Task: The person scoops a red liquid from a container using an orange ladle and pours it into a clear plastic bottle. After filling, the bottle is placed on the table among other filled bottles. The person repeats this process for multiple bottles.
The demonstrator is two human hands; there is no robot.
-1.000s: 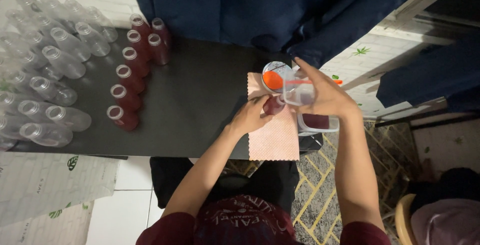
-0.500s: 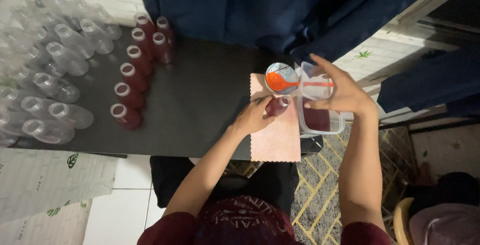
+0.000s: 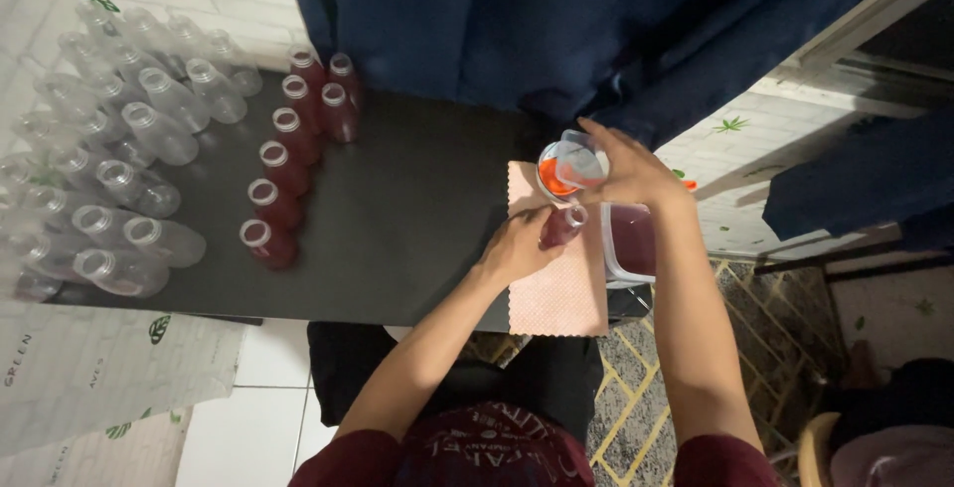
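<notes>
A small bottle (image 3: 562,226) with red drink in it is held by the left hand (image 3: 517,246), whose grip is wrapped around the bottle's side. The bottle is stood on a pink cloth (image 3: 558,288) at the right end of the dark tabletop (image 3: 397,219). A clear cup (image 3: 579,159) is held in the grip of the right hand (image 3: 628,171), just above and behind the bottle, and it is tilted. An orange funnel (image 3: 553,175) is seen right beside the cup. A clear box (image 3: 628,242) of red drink is set to the right of the bottle. Further left, a row of filled red bottles (image 3: 288,164) is stood on the tabletop. Many empty clear bottles (image 3: 119,169) are lined up at the far left.
</notes>
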